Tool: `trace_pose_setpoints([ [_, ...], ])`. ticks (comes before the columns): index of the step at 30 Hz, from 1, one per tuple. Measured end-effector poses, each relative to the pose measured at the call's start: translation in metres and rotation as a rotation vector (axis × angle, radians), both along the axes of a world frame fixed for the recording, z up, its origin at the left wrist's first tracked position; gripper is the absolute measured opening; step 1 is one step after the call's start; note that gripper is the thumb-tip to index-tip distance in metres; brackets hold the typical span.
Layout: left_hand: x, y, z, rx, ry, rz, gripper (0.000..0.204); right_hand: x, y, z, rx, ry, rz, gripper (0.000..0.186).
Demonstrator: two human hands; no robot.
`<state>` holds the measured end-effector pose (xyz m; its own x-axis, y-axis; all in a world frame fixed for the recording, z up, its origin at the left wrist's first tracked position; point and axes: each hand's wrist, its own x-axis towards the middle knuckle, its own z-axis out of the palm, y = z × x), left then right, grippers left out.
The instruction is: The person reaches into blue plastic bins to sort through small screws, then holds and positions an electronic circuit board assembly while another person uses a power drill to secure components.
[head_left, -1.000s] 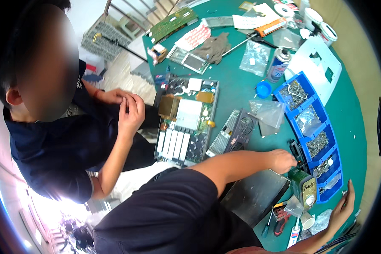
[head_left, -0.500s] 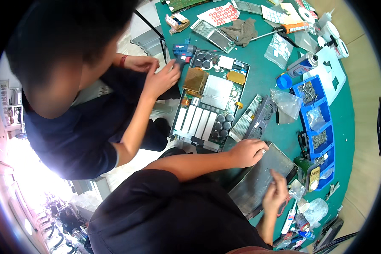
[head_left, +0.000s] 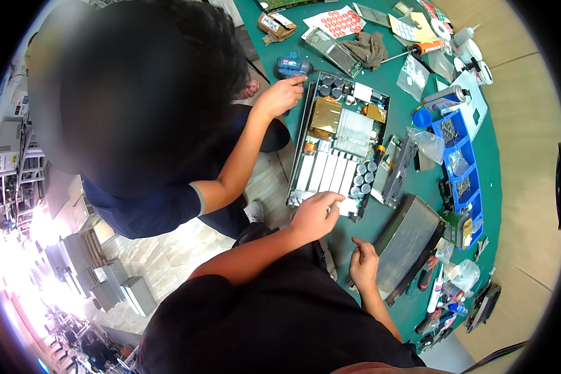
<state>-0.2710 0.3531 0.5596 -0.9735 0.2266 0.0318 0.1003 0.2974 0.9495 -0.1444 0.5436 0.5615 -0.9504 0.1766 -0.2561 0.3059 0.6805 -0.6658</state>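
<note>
My left hand is at the near edge of an opened electronic unit with gold blocks, white strips and round black capacitors; its fingers are closed, and what they hold is too small to make out. My right hand is beside a dark metal cover, its fingers curled and closed around something hidden, if anything. A grey perforated panel with fans lies just right of the unit.
A co-worker's hand reaches to a blue power tool. Blue parts bins, a spray can, a caulking gun and scattered tools lie on the green table.
My left hand has moved left to the unit's edge; my right hand has come in from the far right to beside the metal cover. The co-worker has leaned forward, a hand reaching the power tool.
</note>
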Motion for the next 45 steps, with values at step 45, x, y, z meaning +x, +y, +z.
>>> trace_pose_setpoints([
  [45, 0.067, -0.07, -0.209, 0.152, -0.585, 0.272, 0.025, -0.022, -0.012, -0.215, 0.171, 0.518, -0.465, 0.04],
])
